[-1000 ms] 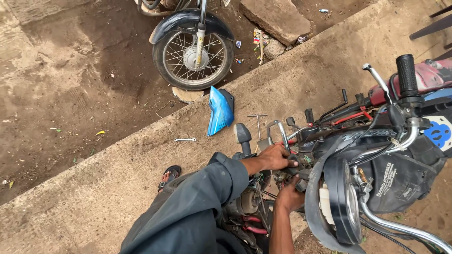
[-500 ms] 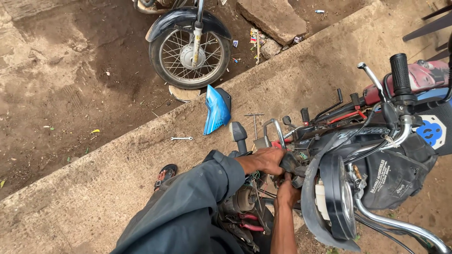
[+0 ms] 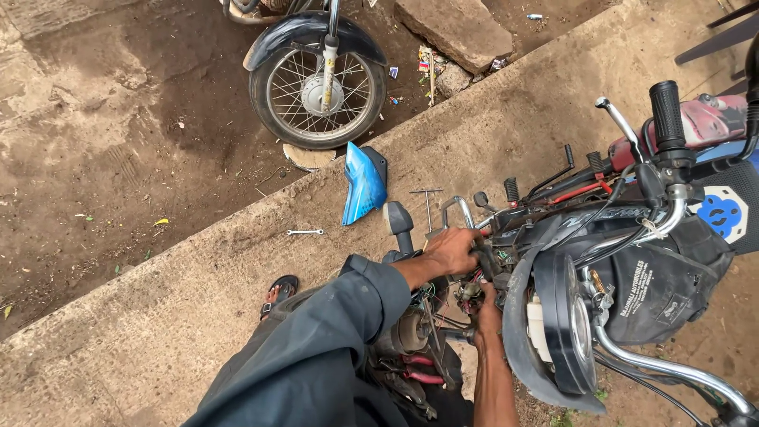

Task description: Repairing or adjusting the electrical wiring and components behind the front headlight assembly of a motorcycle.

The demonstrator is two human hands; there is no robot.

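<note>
A stripped motorcycle (image 3: 601, 213) stands on a concrete strip, its wiring and frame exposed below the handlebar. My left hand (image 3: 449, 250), on a grey-sleeved arm, is closed around a dark part of the frame beside the wire bundle (image 3: 473, 289). My right hand (image 3: 487, 310) reaches up from below on a bare forearm. Its fingers are closed on a small part among the wires, and the fingertips are partly hidden. The headlight cowl (image 3: 553, 324) hangs just right of both hands.
A blue side panel (image 3: 362, 183), a small spanner (image 3: 305, 232) and a T-handle wrench (image 3: 427, 202) lie on the concrete. Another motorcycle's front wheel (image 3: 320, 91) stands on the dirt beyond, near a stone slab (image 3: 455, 32). My sandalled foot (image 3: 279, 292) is at lower left.
Both hands stay at the wiring beside the frame; the left hand has shifted slightly on the frame part. The view has drifted a little.
</note>
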